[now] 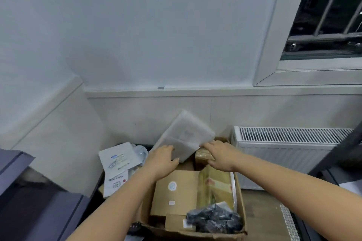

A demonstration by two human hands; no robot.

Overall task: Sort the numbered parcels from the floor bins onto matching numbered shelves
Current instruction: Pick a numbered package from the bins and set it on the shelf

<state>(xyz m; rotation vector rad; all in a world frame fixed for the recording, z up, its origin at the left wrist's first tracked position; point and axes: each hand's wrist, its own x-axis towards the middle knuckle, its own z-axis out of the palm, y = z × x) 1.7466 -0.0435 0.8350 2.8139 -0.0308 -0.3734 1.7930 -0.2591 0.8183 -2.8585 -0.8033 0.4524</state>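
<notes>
A white plastic-wrapped parcel [184, 135] is held tilted above the open cardboard bin [240, 201] on the floor. My left hand [162, 160] grips its lower left edge and my right hand [219, 154] pinches its lower right corner. Its label is too faint to read. Inside the bin lie a flat brown box [176, 195] with a round white sticker, a yellow-taped parcel [215, 188], a small brown box [175, 222] and a dark grey bag [213, 219].
White mailers [119, 160] and a marked envelope [116, 184] are piled left of the bin. A white radiator [284, 148] stands at the right under a window [323, 15]. A grey surface [23, 201] fills the lower left. No numbered shelves show.
</notes>
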